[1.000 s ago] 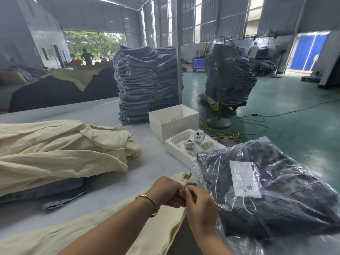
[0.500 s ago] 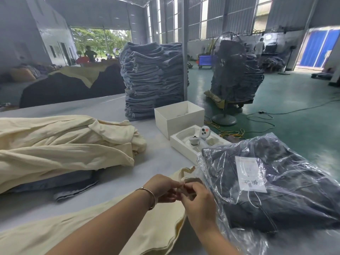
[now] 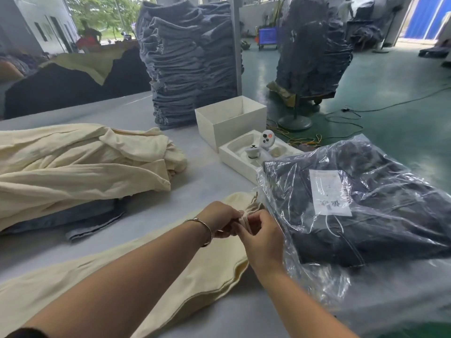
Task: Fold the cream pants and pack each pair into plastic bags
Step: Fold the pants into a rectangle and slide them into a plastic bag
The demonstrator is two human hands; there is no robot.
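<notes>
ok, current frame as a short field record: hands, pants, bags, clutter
left hand: pinches drawstring at the waistband
right hand: pinches the same drawstring
cream pants in work: flat on table, unfolded, unbagged
cream pile: heaped at left over grey garments
plastic bag: at right, holds dark garment, white label
white box: open, behind a tray with a controller
grey stack: tall, far side of table

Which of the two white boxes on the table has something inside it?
The shallow white tray box, nearer the bagged dark pants: it holds small white controllers. The taller white box behind it looks empty.
</notes>
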